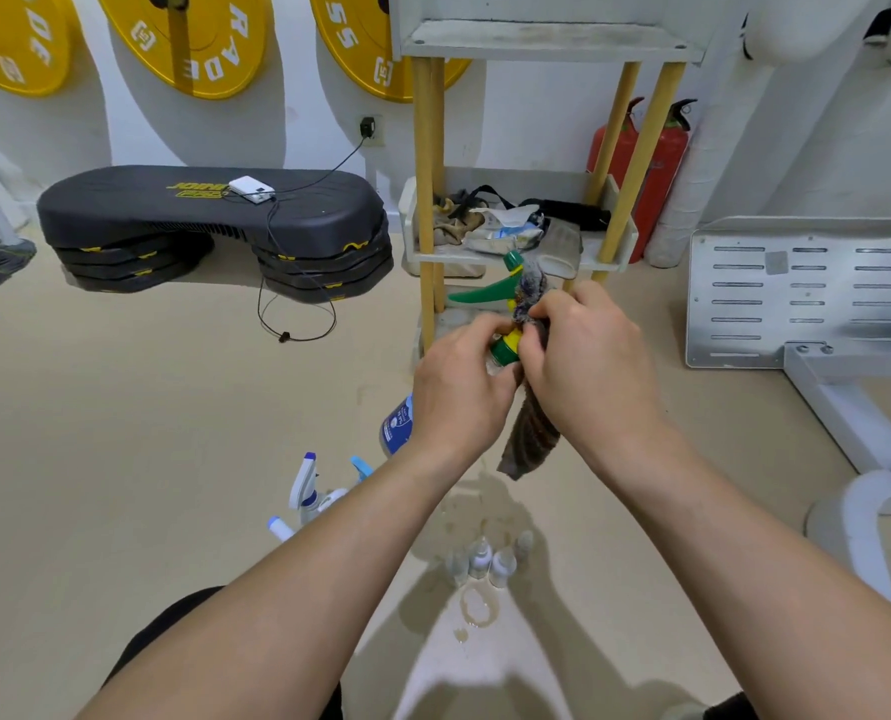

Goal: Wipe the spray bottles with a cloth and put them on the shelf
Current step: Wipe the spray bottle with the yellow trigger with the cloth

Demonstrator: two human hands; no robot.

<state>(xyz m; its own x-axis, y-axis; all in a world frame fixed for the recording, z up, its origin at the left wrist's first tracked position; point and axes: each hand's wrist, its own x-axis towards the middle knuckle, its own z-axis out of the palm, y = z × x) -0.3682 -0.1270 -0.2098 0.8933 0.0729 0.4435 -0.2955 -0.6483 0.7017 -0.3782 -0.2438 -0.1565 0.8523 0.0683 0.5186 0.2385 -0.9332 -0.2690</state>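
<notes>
We've got both hands raised in front of the shelf (516,252), left hand (464,387) and right hand (588,366) side by side around the spray bottle (500,324), the cloth (531,433) hanging between them. Below on the floor (121,433), more spray bottles (308,491) stand to our left, small bottles (485,561) nearer us. The step platform (214,226) sits left of the shelf, fire extinguishers (661,163) behind it to the right.

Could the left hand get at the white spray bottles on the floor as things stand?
Probably not right now: the left hand is closed around the green-topped spray bottle while the right hand wipes it with the cloth. The white spray bottles stand unobstructed below the left forearm.
</notes>
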